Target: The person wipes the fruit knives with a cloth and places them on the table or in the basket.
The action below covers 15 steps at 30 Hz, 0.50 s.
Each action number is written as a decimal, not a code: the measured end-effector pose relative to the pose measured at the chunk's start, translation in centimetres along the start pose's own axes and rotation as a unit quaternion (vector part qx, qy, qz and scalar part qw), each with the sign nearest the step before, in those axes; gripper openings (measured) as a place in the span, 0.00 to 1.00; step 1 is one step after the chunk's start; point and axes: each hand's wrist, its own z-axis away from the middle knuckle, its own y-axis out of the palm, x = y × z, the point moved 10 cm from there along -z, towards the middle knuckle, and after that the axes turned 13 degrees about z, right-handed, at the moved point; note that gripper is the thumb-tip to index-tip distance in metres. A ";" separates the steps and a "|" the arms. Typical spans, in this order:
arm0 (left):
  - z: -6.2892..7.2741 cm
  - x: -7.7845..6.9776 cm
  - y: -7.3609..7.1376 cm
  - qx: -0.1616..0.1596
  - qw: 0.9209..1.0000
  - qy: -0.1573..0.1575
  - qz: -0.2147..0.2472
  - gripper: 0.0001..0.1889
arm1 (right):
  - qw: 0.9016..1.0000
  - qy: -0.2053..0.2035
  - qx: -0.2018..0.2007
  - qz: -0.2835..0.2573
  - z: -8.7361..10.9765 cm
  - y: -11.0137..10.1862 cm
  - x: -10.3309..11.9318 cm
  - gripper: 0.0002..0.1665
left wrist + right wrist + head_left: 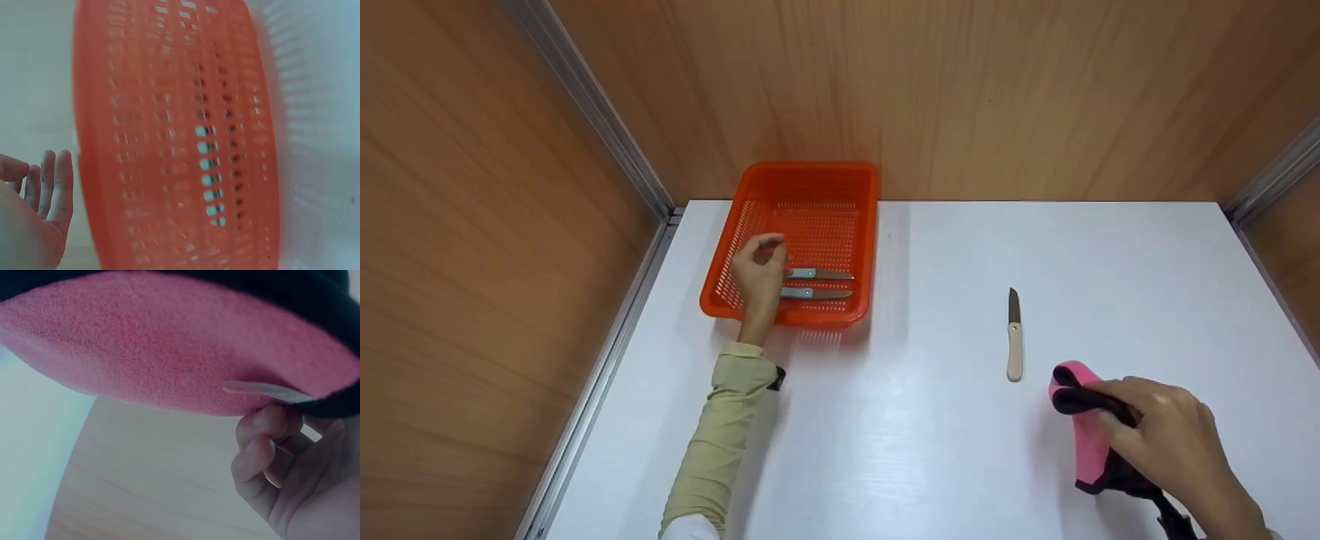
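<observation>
My left hand (760,274) is over the left side of an orange plastic basket (873,225), fingers loosely bent and nothing seen in them. Beside its fingers, inside the basket, lie two small knives with pale blue handles, the upper knife (831,275) and the lower knife (829,294); the hand partly covers their handles. At right, my right hand (1170,431) pinches a folded pink cloth piece with black edging (1089,442), held above the table. In the right wrist view the pink cloth (157,343) looks fuzzy and bears a whitish tag (264,390).
A small knife with a beige handle (1015,349) lies on the white table (945,435), left of the pink cloth, its blade pointing to the back. Wooden panels (997,97) enclose the back and sides. The basket stands near the back panel.
</observation>
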 end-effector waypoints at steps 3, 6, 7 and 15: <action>1.3 -1.1 1.0 0.017 0.999 0.029 -0.015 0.06 | 1.000 -0.004 -0.007 -0.003 0.0 -0.2 0.0 0.13; 2.6 -2.6 2.0 0.033 0.997 0.066 -0.016 0.07 | 1.000 -0.007 -0.011 -0.006 -0.1 -0.2 0.1 0.14; 3.1 -3.1 2.3 0.037 0.996 0.079 -0.014 0.07 | 1.000 -0.007 -0.012 -0.007 -0.1 -0.2 0.1 0.14; 7.7 -7.9 4.9 0.066 0.984 0.163 -0.014 0.05 | 1.000 0.002 -0.009 -0.015 -0.3 0.0 0.0 0.12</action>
